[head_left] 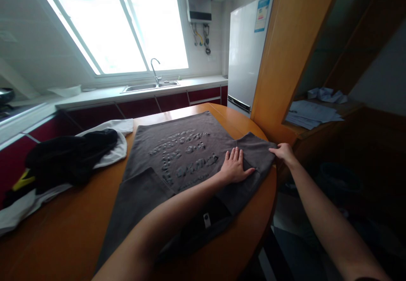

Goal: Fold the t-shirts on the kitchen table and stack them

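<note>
Left hand (236, 167), spread, is pressing the gray shirt (187, 154) lying across the table (250, 230); right hand (283, 152) is pinching its right sleeve (255, 146). Steady pressing should be keeping the cloth smooth.

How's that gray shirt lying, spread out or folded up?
Spread out: the gray shirt lies broad across the table, raised lettering facing up, left hand flat on it, right hand pinching a sleeve.

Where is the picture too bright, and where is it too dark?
Head view: the window is washed out white; head view: pale glare on the far edge of the table; head view: the lower right corner sinks into shadow, hiding detail.
</note>
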Tool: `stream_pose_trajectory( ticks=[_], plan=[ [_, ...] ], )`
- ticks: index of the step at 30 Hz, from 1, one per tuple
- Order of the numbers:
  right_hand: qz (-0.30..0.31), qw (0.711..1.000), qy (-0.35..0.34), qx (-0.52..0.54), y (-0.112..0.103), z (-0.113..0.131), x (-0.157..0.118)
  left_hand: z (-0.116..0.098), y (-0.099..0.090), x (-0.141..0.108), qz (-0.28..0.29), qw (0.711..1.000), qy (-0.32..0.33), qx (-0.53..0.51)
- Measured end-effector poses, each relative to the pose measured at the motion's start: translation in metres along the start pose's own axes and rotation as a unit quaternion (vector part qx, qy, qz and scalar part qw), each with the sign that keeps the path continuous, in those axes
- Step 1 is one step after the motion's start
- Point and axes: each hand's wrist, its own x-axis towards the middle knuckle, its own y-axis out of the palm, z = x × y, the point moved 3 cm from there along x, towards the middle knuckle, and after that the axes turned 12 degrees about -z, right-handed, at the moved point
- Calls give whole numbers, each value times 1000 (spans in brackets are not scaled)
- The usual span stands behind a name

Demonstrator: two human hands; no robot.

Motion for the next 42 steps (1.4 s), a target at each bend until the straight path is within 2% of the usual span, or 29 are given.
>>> stream_pose_trajectory(
  ticks=[4, 7, 9, 10, 12, 15, 16, 17, 18, 21, 23, 25, 28, 33, 35, 39, 42],
  plan=[
    [-49, 996, -21, 71, -10, 24, -2, 0, -4, 1, 4, 999, -11, -36],
    [-103, 973, -84, 188, -25, 62, -15, 5, -17, 11, -60, 983, -56, -166],
    [-106, 945, -151, 270, -36, 94, -35, 15, -31, 21, -111, 938, -127, -302],
    [-90, 933, -184, 296, -40, 111, -48, 21, -37, 26, -117, 909, -165, -364],
    [-36, 914, -247, 321, -45, 140, -76, 33, -48, 32, -85, 835, -244, -485],
    [141, 872, -336, 327, -40, 169, -111, 50, -58, 29, -46, 709, -337, -618],
    [189, 859, -344, 330, -35, 173, -115, 55, -59, 25, -53, 682, -359, -635],
    [215, 853, -336, 335, -29, 173, -113, 60, -59, 20, -66, 680, -367, -632],
    [213, 860, -317, 338, -23, 170, -106, 63, -58, 16, -77, 694, -364, -616],
    [123, 913, -250, 299, 2, 156, -68, 67, -53, 4, -90, 782, -317, -529],
    [110, 931, -237, 254, 23, 149, -45, 67, -50, 0, -102, 820, -295, -479],
    [129, 934, -240, 232, 43, 146, -31, 66, -51, -1, -114, 836, -281, -457],
    [174, 924, -260, 219, 67, 147, -26, 66, -57, -1, -127, 861, -237, -432],
    [244, 905, -296, 186, 91, 148, -25, 75, -63, -6, -158, 915, -148, -342],
    [251, 902, -310, 165, 96, 148, -24, 80, -62, -11, -149, 940, -132, -276],
    [227, 906, -334, 124, 96, 151, -25, 83, -61, -26, -68, 982, -106, -140],
    [196, 911, -344, 117, 88, 152, -29, 79, -71, -33, -84, 993, -77, -13]
  ],
)
